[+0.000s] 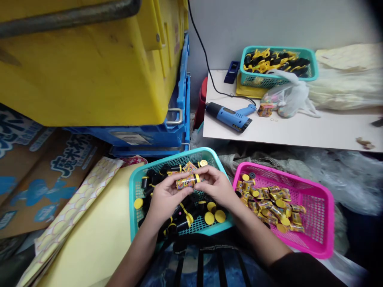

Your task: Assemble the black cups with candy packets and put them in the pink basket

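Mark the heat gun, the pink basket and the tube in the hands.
heat gun [228, 114]: head view, blue body.
pink basket [318, 217]: head view, bare right wall.
tube [187, 182]: head view, labelled middle.

Crates [89, 71] left, pink basket [326, 223] right, teal basket [179, 156] below, open tabletop [314, 127] ahead

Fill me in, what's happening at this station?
A person pinches a small tube with a colourful label between the left hand and right hand, above a teal basket of black tubes with yellow caps. A pink basket to the right holds tubes in the same colourful wrap. Behind, a blue heat gun lies on a white table, near a second teal basket.
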Demonstrator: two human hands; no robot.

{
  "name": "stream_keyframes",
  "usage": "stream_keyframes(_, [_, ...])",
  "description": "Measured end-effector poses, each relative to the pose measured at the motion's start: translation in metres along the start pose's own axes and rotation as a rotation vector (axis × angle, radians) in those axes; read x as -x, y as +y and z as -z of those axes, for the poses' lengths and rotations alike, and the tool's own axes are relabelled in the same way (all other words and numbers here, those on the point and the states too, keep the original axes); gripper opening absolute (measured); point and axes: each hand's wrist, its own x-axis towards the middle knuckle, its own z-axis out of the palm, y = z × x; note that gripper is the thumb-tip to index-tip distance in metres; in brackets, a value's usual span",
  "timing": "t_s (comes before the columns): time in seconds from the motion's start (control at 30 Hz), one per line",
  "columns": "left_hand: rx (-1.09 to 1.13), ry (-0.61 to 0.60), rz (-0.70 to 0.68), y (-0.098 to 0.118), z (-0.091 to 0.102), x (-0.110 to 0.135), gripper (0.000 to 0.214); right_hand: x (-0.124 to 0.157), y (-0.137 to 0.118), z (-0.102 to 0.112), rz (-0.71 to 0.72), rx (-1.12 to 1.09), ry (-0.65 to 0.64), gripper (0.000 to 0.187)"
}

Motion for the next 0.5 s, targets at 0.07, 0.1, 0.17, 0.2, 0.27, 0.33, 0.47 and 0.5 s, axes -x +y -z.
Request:
stream_keyframes(0.07, [0.026, 0.011, -0.005, 0.0, -0.002, 0.002, 0.032, 0.002, 0.004, -0.005, -0.036, -0.11, -0.036, 0.038])
stream_keyframes(0.1, [0.033, 0.021, -0.009, 0.0, -0.003, 0.002, 0.031, 0.003, 0.006, -0.008, -0.076, -0.18, -0.061, 0.04])
stream_keyframes(0.17, [0.045, 0.046, -0.01, -0.001, -0.005, 0.003, 0.03, 0.004, 0.009, -0.016, -0.167, -0.313, -0.119, 0.045])
stream_keyframes(0.2, [0.047, 0.061, -0.007, -0.002, -0.005, 0.003, 0.029, 0.005, 0.011, -0.02, -0.201, -0.356, -0.142, 0.048])
stream_keyframes(0.27, [0.041, 0.08, 0.005, -0.003, -0.005, 0.003, 0.028, 0.004, 0.013, -0.026, -0.225, -0.393, -0.162, 0.051])
stream_keyframes(0.33, [0.028, 0.08, 0.008, -0.004, -0.004, 0.002, 0.027, 0.003, 0.014, -0.028, -0.206, -0.391, -0.148, 0.048])
stream_keyframes(0.47, [0.002, 0.058, -0.012, -0.005, -0.005, 0.001, 0.025, 0.002, 0.015, -0.022, -0.186, -0.344, -0.168, 0.039])
stream_keyframes(0.5, [-0.016, 0.049, -0.026, -0.006, -0.007, 0.001, 0.024, 0.001, 0.015, -0.02, -0.179, -0.318, -0.172, 0.04])
